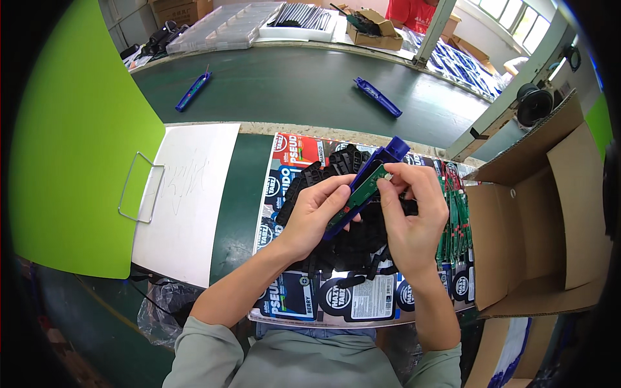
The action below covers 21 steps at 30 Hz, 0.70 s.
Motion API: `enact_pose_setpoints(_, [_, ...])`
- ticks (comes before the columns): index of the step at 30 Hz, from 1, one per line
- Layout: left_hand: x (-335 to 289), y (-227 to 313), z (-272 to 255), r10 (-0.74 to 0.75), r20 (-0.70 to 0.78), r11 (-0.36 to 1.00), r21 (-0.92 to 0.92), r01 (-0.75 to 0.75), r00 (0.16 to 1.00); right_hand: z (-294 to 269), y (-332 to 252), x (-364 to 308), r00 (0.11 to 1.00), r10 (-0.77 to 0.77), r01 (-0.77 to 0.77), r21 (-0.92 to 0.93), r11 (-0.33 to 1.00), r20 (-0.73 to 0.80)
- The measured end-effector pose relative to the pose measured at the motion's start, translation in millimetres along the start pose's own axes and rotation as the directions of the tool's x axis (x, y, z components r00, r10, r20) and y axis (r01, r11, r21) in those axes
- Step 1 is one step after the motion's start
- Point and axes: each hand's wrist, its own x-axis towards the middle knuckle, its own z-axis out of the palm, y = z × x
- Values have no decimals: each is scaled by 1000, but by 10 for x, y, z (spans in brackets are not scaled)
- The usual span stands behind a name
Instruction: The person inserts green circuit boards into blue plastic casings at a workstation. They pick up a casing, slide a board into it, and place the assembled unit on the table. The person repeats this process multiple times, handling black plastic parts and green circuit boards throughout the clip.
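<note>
In front of me my left hand (315, 212) is closed around a long dark-blue plastic housing (394, 150), held at a slant. A narrow green circuit board (364, 191) lies along the housing's open side, and my left thumb rests near its lower end. My right hand (417, 216) pinches the upper end of the board, where a small pale part shows between the fingertips. Beneath both hands is a heap of small black plastic parts (365, 242), partly hidden by them. Several more green circuit boards with red bits (456, 223) lie right of the heap.
A printed sheet (291, 301) lies under the parts. Two blue housings (193, 92) (378, 97) rest on the green surface beyond. An open cardboard box (533, 226) stands right; a green panel (84, 142) and white sheet (184, 194) are left. A person in red (412, 14) is at the back.
</note>
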Motion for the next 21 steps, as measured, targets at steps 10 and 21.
enact_pose_setpoints(10, [-49, 16, 86, 79, -5, 985, 155, -77, 997, 161, 141, -89, 983, 79, -91, -64, 994, -167])
enact_pose_setpoints(21, [-42, -17, 71, 52, -55, 989, 139, -44, 997, 199, 191, -20, 940, 341, -327, 261, 908, -9])
